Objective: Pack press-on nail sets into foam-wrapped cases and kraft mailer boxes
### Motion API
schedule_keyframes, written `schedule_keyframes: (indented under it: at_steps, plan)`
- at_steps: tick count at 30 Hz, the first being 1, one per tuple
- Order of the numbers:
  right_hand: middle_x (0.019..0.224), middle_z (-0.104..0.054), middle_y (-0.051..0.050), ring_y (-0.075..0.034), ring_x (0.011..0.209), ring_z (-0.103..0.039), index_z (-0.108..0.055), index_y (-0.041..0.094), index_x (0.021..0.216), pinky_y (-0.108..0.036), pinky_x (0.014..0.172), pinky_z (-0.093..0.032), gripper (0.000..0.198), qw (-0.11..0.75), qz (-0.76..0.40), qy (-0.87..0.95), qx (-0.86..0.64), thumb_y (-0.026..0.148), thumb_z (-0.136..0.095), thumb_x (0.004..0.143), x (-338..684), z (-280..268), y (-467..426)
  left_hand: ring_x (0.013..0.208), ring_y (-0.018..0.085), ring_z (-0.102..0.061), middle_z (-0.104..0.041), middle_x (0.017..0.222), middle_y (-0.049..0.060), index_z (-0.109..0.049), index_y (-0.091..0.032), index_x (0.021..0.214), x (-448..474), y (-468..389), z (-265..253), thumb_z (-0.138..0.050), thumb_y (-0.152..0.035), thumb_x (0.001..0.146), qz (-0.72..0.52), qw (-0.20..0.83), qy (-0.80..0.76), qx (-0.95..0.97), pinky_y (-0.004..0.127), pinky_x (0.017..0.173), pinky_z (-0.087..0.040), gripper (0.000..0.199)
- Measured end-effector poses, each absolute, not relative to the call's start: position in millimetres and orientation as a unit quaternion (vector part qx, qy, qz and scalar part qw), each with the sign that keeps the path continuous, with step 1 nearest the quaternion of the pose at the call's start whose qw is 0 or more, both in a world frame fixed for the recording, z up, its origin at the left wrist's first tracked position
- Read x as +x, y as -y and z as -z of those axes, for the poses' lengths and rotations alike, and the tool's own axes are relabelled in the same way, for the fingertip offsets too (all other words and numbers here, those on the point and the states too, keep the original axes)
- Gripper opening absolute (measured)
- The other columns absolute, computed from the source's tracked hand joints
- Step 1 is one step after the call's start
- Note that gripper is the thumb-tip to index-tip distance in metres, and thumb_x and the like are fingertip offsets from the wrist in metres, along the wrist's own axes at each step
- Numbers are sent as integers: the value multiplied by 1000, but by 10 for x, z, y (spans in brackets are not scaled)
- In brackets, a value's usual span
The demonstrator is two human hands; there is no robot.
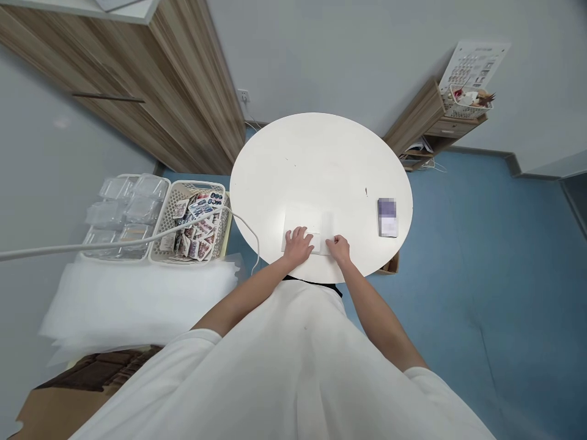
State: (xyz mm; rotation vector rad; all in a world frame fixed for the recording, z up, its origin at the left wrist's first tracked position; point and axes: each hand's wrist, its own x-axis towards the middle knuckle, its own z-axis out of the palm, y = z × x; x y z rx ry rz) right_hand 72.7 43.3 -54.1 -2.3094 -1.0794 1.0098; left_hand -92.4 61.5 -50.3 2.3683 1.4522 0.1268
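Near the close edge of the round white table (316, 165) lies a thin, whitish, see-through sheet (298, 218). My left hand (298, 246) rests on it with the fingers spread, its tips touching a small flat white piece (315, 242) on the sheet. What that piece is, I cannot make out. At the sheet's right side my right hand (338, 249) is closed in a pinch on its edge. Further right on the table stands a small stack of purple and white cards (387, 217), apart from both hands.
Left of the table are a white basket of printed packets (198, 235), a tray of clear plastic boxes (125, 211) and a pile of white foam sheets (137, 299). A white cable (192, 222) crosses above them. A wooden cabinet (408, 128) stands at the far right.
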Motion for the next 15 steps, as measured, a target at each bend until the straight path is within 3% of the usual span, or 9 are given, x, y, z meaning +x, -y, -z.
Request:
schedule_keyframes:
  at_steps: [5,11,15]
  plan:
    - [62,-47,5,-11,56,-43,-43,22,66,-23,54,-37,8,242,-369,413,-797,28,-48,66,591,477,-459,122,30,-32,-40,131,12,-54,-22,109,-860,-591,503,-48,-30,80,-53,214,-547,807,51,97,-22,31]
    - [67,-59,2,-12,63,-54,-51,21,70,-24,62,-44,7,220,-421,455,-753,28,-50,68,383,398,-517,122,29,-30,-40,131,11,-53,-24,110,-869,-585,514,-45,-29,81,-53,230,-549,802,51,96,-23,31]
    - [72,-64,0,-13,68,-60,-58,20,76,-25,68,-46,11,215,-469,445,-732,25,-50,70,402,359,-533,125,27,-29,-36,137,11,-44,-21,123,-938,-526,505,-41,-19,79,-65,211,-553,803,48,97,-23,44]
